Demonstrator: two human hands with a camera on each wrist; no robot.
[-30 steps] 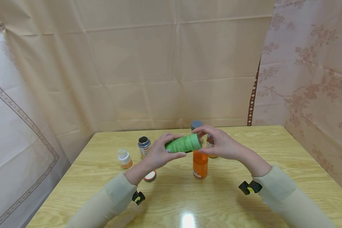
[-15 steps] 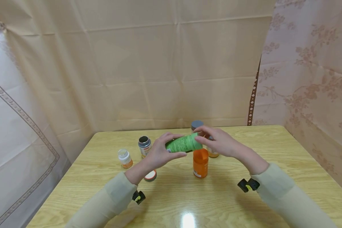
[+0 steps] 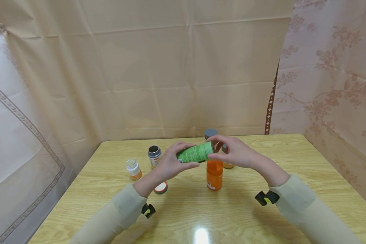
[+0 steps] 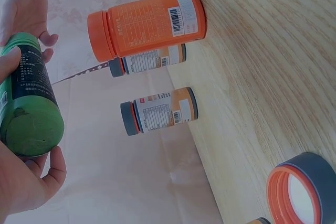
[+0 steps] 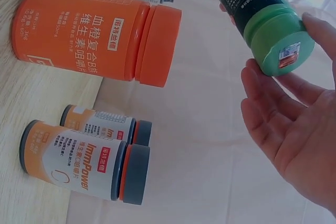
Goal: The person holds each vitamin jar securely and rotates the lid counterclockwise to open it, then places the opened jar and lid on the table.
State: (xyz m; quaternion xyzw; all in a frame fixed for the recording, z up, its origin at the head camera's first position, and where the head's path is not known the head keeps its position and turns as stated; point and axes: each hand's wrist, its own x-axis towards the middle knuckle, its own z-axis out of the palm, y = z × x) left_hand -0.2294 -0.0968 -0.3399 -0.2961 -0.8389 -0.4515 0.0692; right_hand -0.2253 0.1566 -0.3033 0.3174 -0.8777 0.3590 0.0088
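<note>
A green bottle [image 3: 195,154] with a dark label lies tilted in the air above the table. My left hand [image 3: 168,166] holds its body, fingers on the far side and thumb on the near side. At its right end is a green cap [image 5: 278,40]. My right hand [image 3: 236,152] has its thumb and fingertips on opposite sides of this cap, pinching it, while the palm stays off the bottle. Just below stands a closed orange bottle [image 3: 214,176], upright on the table.
Behind the orange bottle stand grey-capped supplement bottles [image 5: 79,166], partly hidden in the head view. To the left are an open white jar [image 3: 133,170], an open dark-necked bottle [image 3: 154,155] and an upturned lid [image 3: 160,187]. Cloth hangs behind the wooden table [image 3: 183,217].
My right thumb has moved onto the cap's near side and then back toward its edge, the fingers shifting round the cap. My left hand and the green bottle stay almost still.
</note>
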